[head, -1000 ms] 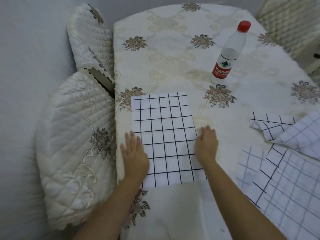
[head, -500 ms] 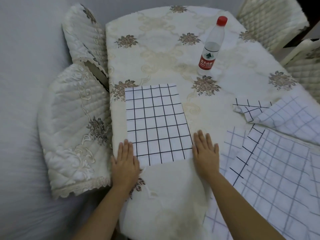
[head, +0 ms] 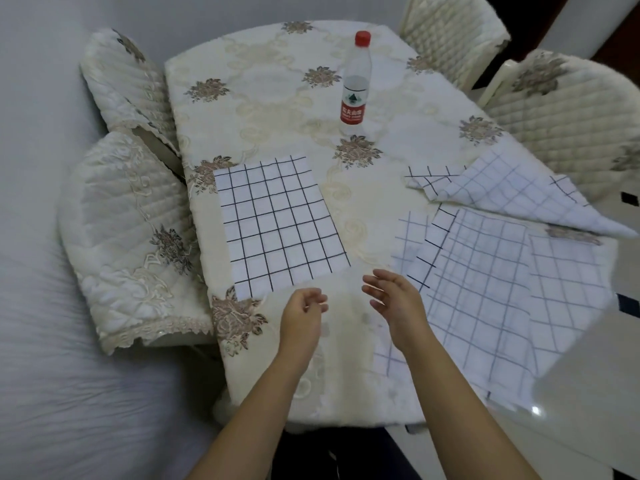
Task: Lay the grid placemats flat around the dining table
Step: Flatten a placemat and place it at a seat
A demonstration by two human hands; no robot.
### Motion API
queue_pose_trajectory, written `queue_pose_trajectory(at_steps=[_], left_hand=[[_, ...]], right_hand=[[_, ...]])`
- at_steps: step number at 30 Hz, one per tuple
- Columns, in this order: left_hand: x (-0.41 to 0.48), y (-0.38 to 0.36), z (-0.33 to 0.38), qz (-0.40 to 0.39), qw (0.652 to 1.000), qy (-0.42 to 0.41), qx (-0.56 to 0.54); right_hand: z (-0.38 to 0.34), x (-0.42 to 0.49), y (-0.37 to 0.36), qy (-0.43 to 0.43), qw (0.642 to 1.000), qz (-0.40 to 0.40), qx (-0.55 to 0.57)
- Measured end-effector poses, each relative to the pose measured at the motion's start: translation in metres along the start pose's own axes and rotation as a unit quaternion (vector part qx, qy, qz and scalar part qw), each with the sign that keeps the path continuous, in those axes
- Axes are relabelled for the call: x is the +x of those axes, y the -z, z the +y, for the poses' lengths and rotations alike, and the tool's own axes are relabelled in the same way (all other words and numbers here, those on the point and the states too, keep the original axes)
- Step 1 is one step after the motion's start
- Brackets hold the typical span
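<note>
Your left hand [head: 304,315] and right hand [head: 396,303] hover empty, fingers loose, just off the flat placemat [head: 278,223] — reach for the heaped placemats [head: 491,271] beside it, seemingly overlapped — lift one corner cleanly.

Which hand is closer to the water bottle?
Right. The right hand is almost straight below the bottle in the picture; the left hand sits lower and further left. Both are far from it.
</note>
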State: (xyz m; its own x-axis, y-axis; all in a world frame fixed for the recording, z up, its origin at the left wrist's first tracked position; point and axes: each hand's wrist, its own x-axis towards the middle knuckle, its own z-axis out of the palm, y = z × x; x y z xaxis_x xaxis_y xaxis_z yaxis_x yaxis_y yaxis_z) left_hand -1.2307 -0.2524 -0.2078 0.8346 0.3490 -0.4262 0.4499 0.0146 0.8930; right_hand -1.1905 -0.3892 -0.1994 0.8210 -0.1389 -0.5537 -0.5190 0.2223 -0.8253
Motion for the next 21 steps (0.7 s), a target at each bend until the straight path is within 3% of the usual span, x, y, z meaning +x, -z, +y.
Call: queue_pose_trajectory(at_steps=[7, 16, 18, 21], left_hand=[[-0.046, -0.031, -0.016, -0.076, 0.992, -0.034, 0.092], [-0.086, -0.125, -0.019, -0.144, 0.927, -0.143, 0.315], [-0.09, -0.146, -0.023, -0.141, 0.911, -0.159, 0.353], [-0.083, -0.168, -0.032, -0.074, 0.903, -0.144, 0.398]], right_hand=[[0.004, -0.02, 0.059, 0.024, 0.998, 0.014, -0.052], [-0.012, -0.021, 0.156, 0.131, 0.961, 0.004, -0.242], [-0.014, -0.018, 0.178, 0.139, 0.948, -0.003, -0.287], [-0.013, -0.01, 0.203, 0.128, 0.936, -0.023, -0.328]])
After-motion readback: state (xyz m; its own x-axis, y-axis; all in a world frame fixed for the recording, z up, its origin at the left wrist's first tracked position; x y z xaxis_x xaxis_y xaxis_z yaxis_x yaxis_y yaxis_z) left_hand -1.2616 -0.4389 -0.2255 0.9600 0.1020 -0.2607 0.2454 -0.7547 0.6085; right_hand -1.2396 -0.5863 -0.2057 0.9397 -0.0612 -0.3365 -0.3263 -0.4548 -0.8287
